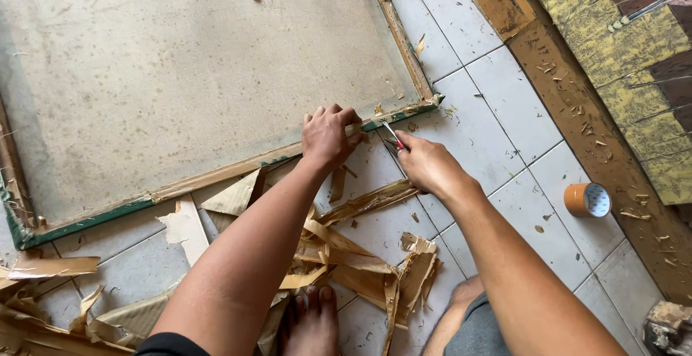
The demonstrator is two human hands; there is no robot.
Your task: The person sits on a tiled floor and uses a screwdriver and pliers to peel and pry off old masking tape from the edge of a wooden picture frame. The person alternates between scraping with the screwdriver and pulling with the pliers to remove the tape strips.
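Hands meet at the lower edge of a large framed panel with a dusty beige backing (pixel 180 75) lying face down on the white tiled floor (pixel 497 104). The left hand (pixel 328 136) curls down over the wooden frame edge, pressing on it. The right hand (pixel 425 163) is clamped around a small red-handled cutter (pixel 393 135), its tip at the frame near the corner. Torn strips of brown paper tape (pixel 346 251) litter the floor beneath both arms. A roll of brown tape (pixel 587 199) sits well apart, to the right.
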